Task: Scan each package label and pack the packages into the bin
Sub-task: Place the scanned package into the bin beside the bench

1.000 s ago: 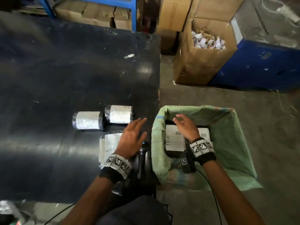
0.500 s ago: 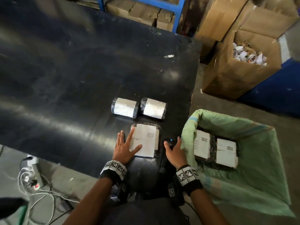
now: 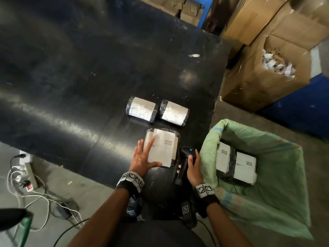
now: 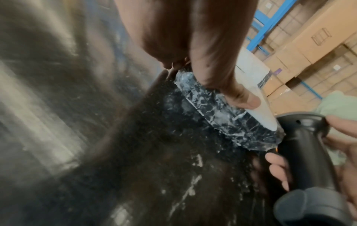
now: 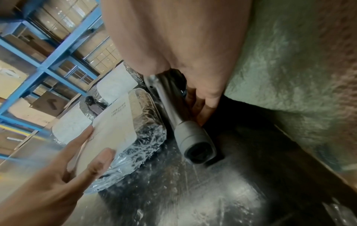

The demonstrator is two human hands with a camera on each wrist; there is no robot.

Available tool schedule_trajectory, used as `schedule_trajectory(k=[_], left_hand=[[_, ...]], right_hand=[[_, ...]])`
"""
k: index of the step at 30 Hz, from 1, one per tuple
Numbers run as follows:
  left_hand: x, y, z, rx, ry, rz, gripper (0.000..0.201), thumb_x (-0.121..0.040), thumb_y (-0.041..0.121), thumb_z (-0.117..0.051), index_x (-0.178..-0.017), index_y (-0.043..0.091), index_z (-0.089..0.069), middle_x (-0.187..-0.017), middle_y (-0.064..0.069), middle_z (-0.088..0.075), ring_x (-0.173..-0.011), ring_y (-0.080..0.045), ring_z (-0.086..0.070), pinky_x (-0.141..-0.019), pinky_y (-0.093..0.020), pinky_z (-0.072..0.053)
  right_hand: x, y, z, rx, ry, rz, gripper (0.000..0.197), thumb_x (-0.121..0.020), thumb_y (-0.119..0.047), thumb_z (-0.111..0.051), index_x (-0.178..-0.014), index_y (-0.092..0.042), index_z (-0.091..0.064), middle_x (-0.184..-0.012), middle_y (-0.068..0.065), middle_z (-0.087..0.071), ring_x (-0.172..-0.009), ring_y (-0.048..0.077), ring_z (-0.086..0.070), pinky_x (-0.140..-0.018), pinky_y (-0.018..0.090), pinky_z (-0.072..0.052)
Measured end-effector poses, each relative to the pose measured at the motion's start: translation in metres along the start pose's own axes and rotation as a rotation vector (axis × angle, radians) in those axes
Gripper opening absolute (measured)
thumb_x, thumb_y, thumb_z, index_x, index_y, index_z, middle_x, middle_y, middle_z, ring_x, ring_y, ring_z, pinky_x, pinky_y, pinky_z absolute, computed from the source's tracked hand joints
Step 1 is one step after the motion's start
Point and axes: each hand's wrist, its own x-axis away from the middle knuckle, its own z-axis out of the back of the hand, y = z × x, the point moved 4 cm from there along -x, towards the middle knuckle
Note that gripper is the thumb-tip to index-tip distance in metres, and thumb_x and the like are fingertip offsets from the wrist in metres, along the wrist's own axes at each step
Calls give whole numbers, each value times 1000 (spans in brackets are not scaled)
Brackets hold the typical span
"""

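A flat black-wrapped package [image 3: 162,148] with a white label lies near the table's front right corner. My left hand [image 3: 145,157] rests on its left side with straight, spread fingers, the thumb along its near edge [image 4: 243,99]. My right hand [image 3: 193,166] grips the black barcode scanner [image 3: 185,161] lying just right of that package; its fingers curl round the handle [image 5: 173,105]. Two rolled packages [image 3: 141,108] [image 3: 174,112] lie side by side farther back. Two labelled packages [image 3: 236,163] sit in the green-lined bin [image 3: 267,202] at the right.
The black table [image 3: 89,68] ends just left of the bin. An open cardboard box [image 3: 267,68] of paper scraps stands on the floor behind the bin. Cables and a power strip [image 3: 30,180] lie on the floor at the left. Blue shelving [image 5: 48,61] holds cartons behind.
My right hand has left the bin and closed on the scanner. My left hand has shifted to the package's left side and spread flat on it.
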Motion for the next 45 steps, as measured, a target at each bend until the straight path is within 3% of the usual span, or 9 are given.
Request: schedule_trajectory(k=[4,9,12,17,22,26,30,37,45], left_hand=[[5,11,3,80,81,-30,111,-67,47,-87,-157,38,-22,-138,-13,-39,-120,-26,-47,-97,-47,-54],[1,41,10,122,99,11,111,-65,24,-93,-154,42,-28,-128,-10,-39,-108,-18,-40,-95,-37,-44],[-9,52,13,114,52,80,109,-66,28,-91,-151,49,-26,-128,-10,-41,-108,-20,-39,-94,-39,-42],[-14,55,16,101,121,110,85,-80,45,-79,-150,46,-31,-119,-9,-46,-100,-20,-46,-85,-34,-43],[-8,49,10,138,182,35,71,-89,30,-73,-150,39,-39,-119,-13,-53,-98,-21,-51,-76,-17,-44],[-6,45,16,220,205,95,67,-91,30,-71,-148,46,-40,-119,-8,-51,-106,-26,-54,-86,-38,-53],[-6,35,30,296,229,85,70,-86,42,-69,-143,63,-33,-127,-11,-57,-111,-31,-61,-88,-52,-59],[-9,48,61,411,375,35,71,-84,55,-66,-148,55,-33,-132,-6,-56,-120,-26,-56,-99,-52,-53],[-11,73,73,316,513,-18,72,-94,28,-67,-155,38,-31,-117,1,-50,-101,-15,-42,-92,-28,-38]], right_hand=[[-3,5,-4,-53,6,-25,53,-102,-42,-35,-152,-35,-18,-153,-6,-27,-142,17,-28,-117,31,-20],[-33,43,-13,-166,1,-62,48,-86,-73,-40,-131,-69,-27,-150,-4,-40,-132,35,-49,-101,60,-45],[-37,46,-14,-204,22,-67,40,-93,-60,-38,-132,-63,-31,-142,-2,-46,-118,38,-59,-67,42,-56],[-7,-5,-2,-290,81,-25,43,-104,-36,-33,-147,-28,-30,-140,1,-43,-109,23,-53,-84,42,-49],[-36,43,-13,-193,81,-12,43,-84,-76,-31,-125,-63,-34,-144,-2,-47,-112,38,-62,-59,28,-47],[-29,25,0,-188,64,-10,37,-82,-81,-31,-116,-69,-34,-134,3,-55,-107,33,-65,-63,29,-46],[1,-25,20,-306,9,28,38,-103,-42,-34,-139,-34,-38,-116,1,-58,-74,16,-65,-35,21,-37],[28,-96,47,-385,-154,233,39,-104,-41,-27,-142,-35,-34,-91,17,-63,-54,9,-56,-41,25,-38],[56,-174,60,-422,-218,311,37,-101,-47,-30,-137,-42,-37,-86,11,-68,-68,26,-60,-45,29,-44]])
